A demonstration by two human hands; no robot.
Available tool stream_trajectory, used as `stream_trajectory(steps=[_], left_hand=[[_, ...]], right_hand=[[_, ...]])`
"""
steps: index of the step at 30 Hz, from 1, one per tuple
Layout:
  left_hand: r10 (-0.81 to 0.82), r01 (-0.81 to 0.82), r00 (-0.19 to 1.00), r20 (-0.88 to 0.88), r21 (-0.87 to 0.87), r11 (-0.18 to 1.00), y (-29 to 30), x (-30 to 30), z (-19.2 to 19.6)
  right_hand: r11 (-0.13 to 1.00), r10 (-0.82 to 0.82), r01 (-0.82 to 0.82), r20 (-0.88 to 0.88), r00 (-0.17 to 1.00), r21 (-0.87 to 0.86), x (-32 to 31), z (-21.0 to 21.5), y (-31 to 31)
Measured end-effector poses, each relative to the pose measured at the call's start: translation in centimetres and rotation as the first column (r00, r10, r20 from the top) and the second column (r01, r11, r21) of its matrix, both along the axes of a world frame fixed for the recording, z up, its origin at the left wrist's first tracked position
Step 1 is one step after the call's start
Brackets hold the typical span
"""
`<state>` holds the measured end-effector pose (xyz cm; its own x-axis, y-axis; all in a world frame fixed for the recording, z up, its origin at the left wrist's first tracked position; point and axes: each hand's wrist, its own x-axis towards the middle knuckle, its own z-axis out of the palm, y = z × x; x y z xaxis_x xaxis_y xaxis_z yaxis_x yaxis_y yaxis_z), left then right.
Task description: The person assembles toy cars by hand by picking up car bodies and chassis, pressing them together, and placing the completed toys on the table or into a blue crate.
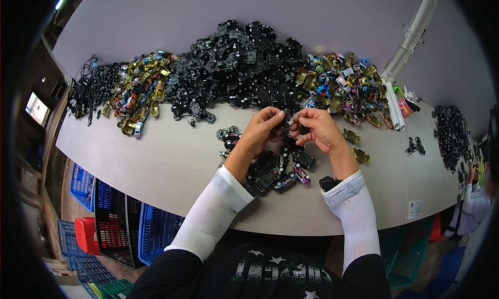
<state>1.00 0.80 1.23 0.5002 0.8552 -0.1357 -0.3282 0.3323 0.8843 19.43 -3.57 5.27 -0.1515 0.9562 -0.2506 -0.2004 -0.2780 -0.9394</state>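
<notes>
My left hand (261,130) and my right hand (318,131) meet above the middle of the table (156,158), fingertips pinched together on one small black toy-car part (287,121). Which pieces are joined there I cannot tell. Directly under my hands lies a small cluster of assembled toy cars and black chassis (278,169). A large heap of black chassis parts (234,65) stretches along the far side. Both forearms wear white sleeves.
Piles of coloured toy car bodies lie at far left (140,93) and far right (345,86). Two gold bodies (356,145) sit right of my hand. A white pipe (410,36), a pink cup (405,106), blue and black crates (125,221) and a person's sleeve (470,195) are around.
</notes>
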Motion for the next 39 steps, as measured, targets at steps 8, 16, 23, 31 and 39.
stream_trajectory(steps=[8,16,23,31,39], left_hand=[[-0.04,0.043,0.999,-0.033,0.1,0.994,-0.5,0.3,0.5],[-0.02,0.025,0.999,-0.031,0.152,0.988,-0.6,0.5,0.1],[0.018,-0.012,0.999,-0.032,0.188,0.982,-0.9,0.8,0.4],[0.092,-0.056,0.989,-0.119,0.28,0.958,-0.7,0.9,-0.1],[0.087,-0.059,0.99,-0.108,0.241,0.969,-1.0,0.7,0.3]], right_hand=[[0.995,0.051,-0.072,-0.275,0.96,-0.066,-0.5,-0.5,-0.2],[0.999,-0.004,-0.002,-0.169,0.986,-0.032,-1.3,-0.9,-0.3],[1.0,0.009,-0.008,-0.086,0.996,0.01,-0.9,-0.6,-0.3],[0.984,-0.108,0.066,0.258,0.96,0.166,-2.3,-2.1,-0.1],[0.997,-0.068,0.066,0.062,0.996,0.035,-2.1,-0.9,-0.5]])
